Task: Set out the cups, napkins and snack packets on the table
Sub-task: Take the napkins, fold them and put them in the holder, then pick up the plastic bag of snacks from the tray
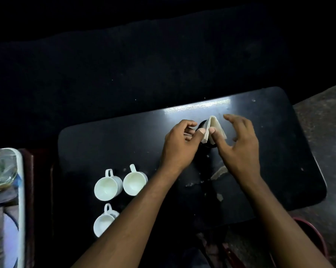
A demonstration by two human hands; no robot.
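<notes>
Napkins (214, 127) stand folded in a tent shape near the far middle of the table (105, 144), pinched at their near edge between two thumbs. The left hand (179, 145) presses its thumb against the left flap, its other fingers curled loosely; the right hand (238, 147) sets its thumb against the right flap while its fingers spread open above, gripping nothing else. So the hold is light — thumbs only, from opposite sides. Something dark and round sits just behind and under the fold; it may be a holder, but I cannot tell.

To do this step well, keep the two thumbs level and press evenly, so the stack does not splay or slide out sideways. Ease it down rather than push; thin paper creases readily. Let go only once it sits steady.

Three cups (108, 187) lie well back from the grip, toward the person's left. A tray (21, 190) further left holds what look like packets (1, 171) — these seem yet to be set out.
</notes>
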